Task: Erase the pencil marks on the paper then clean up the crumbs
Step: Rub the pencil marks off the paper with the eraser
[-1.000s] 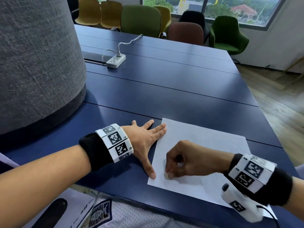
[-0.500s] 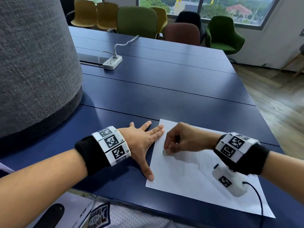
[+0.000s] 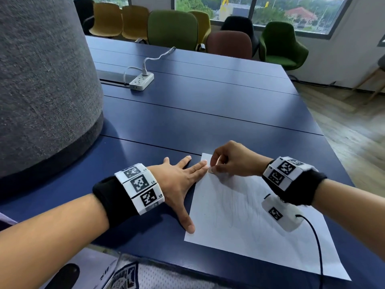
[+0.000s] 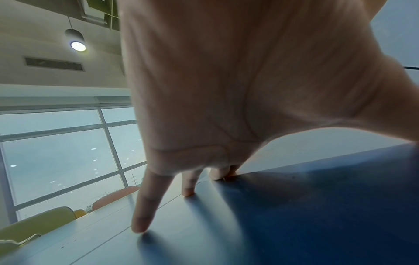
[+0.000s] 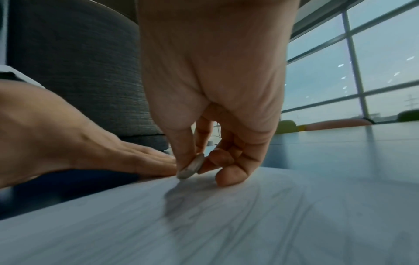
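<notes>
The grey pillar [image 3: 41, 80] stands at the left on the blue surface [image 3: 208, 113], and a power strip [image 3: 141, 81] lies farther back, well apart from the work.

The paper [image 3: 239, 226] lies flat at the near edge of the surface, in front of the person. Faint pencil marks [image 3: 235, 203] are still visible across its middle, so in my judgement the erasing is only partly done.

The left hand [image 3: 179, 180] lies flat with the fingers straight and spread. The index finger and the thumb press on the left edge of the paper, and the other fingers rest on the surface beside it. It holds nothing; it only keeps the sheet in place.

The right hand [image 3: 231, 161] has its fingers curled, and the thumb and index finger pinch the eraser [image 5: 191, 167], a small worn grey piece. Its lower edge touches the paper.

What changed: one second ago the right hand rubbed near the near-left part of the sheet, beside the left thumb. Now it has moved up along the left side to the far-left corner, just beside the left fingertips. This suggests long strokes up the sheet. The blur in the right wrist view also suggests fast rubbing.

I cannot see crumbs clearly in these views. The cleaning step is not yet begun.
</notes>
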